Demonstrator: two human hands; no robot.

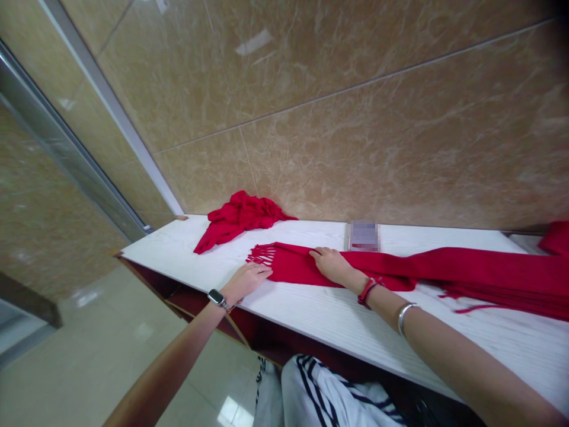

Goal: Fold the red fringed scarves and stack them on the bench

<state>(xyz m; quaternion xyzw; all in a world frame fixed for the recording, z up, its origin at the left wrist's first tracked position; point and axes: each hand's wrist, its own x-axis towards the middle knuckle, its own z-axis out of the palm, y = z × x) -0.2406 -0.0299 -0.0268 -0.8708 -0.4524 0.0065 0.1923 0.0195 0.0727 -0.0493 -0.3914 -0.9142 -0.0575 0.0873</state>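
Note:
A long red scarf [444, 267] with a fringed end lies stretched along the white table [311, 314]. My left hand [246, 280] rests flat, fingers out, at the near edge of the scarf's fringed end. My right hand [331, 264] lies flat on top of the scarf a little to the right, fingers spread and pressing the cloth down. Neither hand grips anything. A second red scarf [240, 218] lies crumpled in a heap at the back left of the table, against the wall.
A small blurred flat object [363, 235] sits by the wall behind the scarf. A tiled marble wall [355, 118] rises right behind the table. More red cloth [555, 237] shows at the far right. Shiny floor lies to the left.

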